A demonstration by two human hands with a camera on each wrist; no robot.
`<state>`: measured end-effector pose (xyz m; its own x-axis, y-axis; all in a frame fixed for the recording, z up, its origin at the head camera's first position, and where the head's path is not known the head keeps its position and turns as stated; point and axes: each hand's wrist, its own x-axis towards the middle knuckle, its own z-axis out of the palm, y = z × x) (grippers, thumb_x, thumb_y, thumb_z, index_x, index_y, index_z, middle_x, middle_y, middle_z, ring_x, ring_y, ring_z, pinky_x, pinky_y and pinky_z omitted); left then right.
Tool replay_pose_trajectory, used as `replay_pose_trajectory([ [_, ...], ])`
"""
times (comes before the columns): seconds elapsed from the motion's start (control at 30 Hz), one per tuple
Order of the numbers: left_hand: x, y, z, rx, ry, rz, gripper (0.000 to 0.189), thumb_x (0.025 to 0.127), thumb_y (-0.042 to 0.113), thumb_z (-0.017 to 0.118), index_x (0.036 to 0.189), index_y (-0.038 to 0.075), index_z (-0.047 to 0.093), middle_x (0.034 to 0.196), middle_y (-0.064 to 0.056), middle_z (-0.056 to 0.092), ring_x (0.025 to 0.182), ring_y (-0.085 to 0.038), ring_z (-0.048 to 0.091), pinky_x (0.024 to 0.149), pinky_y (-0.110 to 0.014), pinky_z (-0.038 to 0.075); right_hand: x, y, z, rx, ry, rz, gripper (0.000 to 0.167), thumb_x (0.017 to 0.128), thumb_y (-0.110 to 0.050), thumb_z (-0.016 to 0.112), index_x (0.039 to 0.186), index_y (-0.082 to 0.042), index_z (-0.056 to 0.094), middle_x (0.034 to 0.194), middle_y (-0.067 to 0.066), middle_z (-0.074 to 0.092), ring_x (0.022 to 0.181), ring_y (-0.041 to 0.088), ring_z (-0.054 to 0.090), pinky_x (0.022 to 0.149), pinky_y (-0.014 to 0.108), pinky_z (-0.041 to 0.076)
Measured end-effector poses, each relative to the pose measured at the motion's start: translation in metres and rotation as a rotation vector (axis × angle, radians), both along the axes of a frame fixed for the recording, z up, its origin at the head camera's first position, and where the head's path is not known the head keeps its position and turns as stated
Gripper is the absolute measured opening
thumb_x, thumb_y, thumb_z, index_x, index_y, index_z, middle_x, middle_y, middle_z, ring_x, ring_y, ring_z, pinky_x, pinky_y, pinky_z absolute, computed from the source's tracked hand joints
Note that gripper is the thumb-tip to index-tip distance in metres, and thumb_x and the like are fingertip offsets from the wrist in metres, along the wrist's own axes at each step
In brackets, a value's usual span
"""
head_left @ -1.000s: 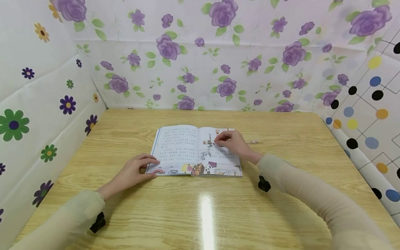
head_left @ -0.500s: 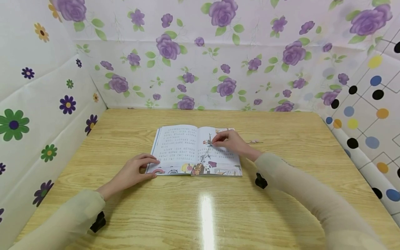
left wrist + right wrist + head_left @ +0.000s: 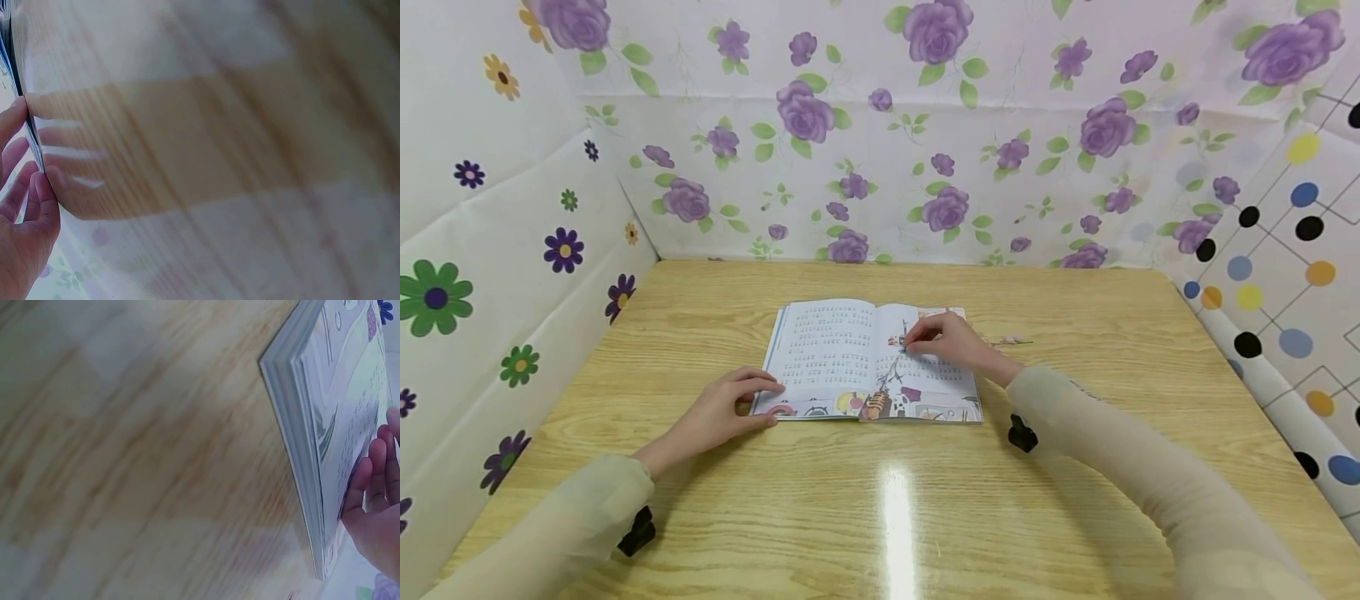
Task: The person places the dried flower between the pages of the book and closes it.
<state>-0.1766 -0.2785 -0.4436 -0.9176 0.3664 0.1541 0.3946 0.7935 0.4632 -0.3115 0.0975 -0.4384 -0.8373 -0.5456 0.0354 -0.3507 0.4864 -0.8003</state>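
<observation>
An open book [image 3: 827,342] lies on the table, text on its left page and pictures along the bottom. My left hand [image 3: 722,410] grips its lower left corner, fingers over the page and thumb at the front edge. In the left wrist view, that hand's fingertips [image 3: 42,187] meet the book's edge. Over the right page, my right hand [image 3: 951,340] pinches a thin, dark, branching sprig [image 3: 892,372] that slants down toward the spine. In the right wrist view, the curled fingers [image 3: 377,465] are close over the page; the pinch itself is out of frame.
A second thin sprig with a pinkish end [image 3: 1013,340] lies on the wooden table [image 3: 820,500], right of the book. Flower-patterned cloth [image 3: 880,167] hangs behind, and patterned sheets flank both sides. A black device [image 3: 1022,433] sits under the right wrist.
My right hand has shifted slightly left toward the spine, and the sprig's lower part now stretches down the right page. My left hand stays at the book's corner.
</observation>
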Motion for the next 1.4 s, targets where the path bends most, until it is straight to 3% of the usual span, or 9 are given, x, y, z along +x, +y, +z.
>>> replay_pose_trajectory([
  [0.23, 0.0, 0.0, 0.0, 0.001, 0.004, -0.009, 0.04, 0.081, 0.024, 0.082, 0.119, 0.015, 0.072, 0.127, -0.009, 0.064, 0.107, -0.023, 0.064, 0.085, -0.04, 0.054, 0.002, -0.003, 0.002, -0.011, -0.004, -0.028, 0.008, 0.09, -0.017, 0.073, 0.096, -0.015, 0.077, 0.101, 0.004, 0.075, 0.083, 0.014, 0.063, 0.075, 0.024, 0.051],
  [0.6, 0.0, 0.0, 0.0, 0.013, -0.005, -0.006, 0.038, 0.081, 0.024, 0.082, 0.118, 0.016, 0.073, 0.127, -0.008, 0.064, 0.115, -0.028, 0.062, 0.092, -0.047, 0.052, 0.002, -0.005, 0.001, -0.013, 0.013, -0.064, 0.008, 0.091, -0.016, 0.072, 0.096, -0.013, 0.077, 0.102, 0.007, 0.075, 0.082, 0.015, 0.064, 0.074, 0.023, 0.05],
  [0.83, 0.0, 0.0, 0.0, 0.011, 0.007, -0.01, 0.04, 0.081, 0.024, 0.082, 0.119, 0.015, 0.072, 0.128, -0.009, 0.063, 0.11, -0.025, 0.064, 0.088, -0.043, 0.054, 0.003, -0.007, 0.004, -0.027, -0.01, -0.112, 0.008, 0.093, -0.016, 0.069, 0.097, -0.012, 0.076, 0.1, 0.008, 0.075, 0.077, 0.015, 0.062, 0.066, 0.023, 0.049],
  [1.0, 0.001, 0.0, 0.0, 0.009, 0.016, -0.014, 0.04, 0.081, 0.024, 0.082, 0.119, 0.015, 0.072, 0.127, -0.01, 0.064, 0.108, -0.025, 0.064, 0.086, -0.041, 0.055, -0.002, -0.009, 0.003, -0.012, 0.005, -0.119, 0.009, 0.093, -0.015, 0.07, 0.096, -0.011, 0.076, 0.098, 0.009, 0.075, 0.073, 0.013, 0.059, 0.062, 0.021, 0.049],
  [1.2, 0.0, -0.001, -0.001, 0.009, 0.019, -0.016, 0.038, 0.081, 0.024, 0.082, 0.117, 0.016, 0.073, 0.126, -0.008, 0.064, 0.115, -0.027, 0.062, 0.093, -0.046, 0.051, -0.007, -0.01, 0.006, 0.018, -0.001, -0.115, 0.008, 0.093, -0.016, 0.07, 0.097, -0.012, 0.075, 0.094, 0.007, 0.074, 0.071, 0.013, 0.058, 0.062, 0.023, 0.049],
  [1.4, -0.001, -0.001, -0.001, 0.0, 0.028, -0.02, 0.039, 0.081, 0.025, 0.082, 0.118, 0.016, 0.073, 0.126, -0.007, 0.065, 0.112, -0.026, 0.062, 0.09, -0.044, 0.052, -0.012, -0.01, 0.007, 0.023, 0.007, -0.109, 0.007, 0.092, -0.016, 0.071, 0.096, -0.012, 0.075, 0.092, 0.007, 0.074, 0.071, 0.013, 0.057, 0.062, 0.022, 0.047],
])
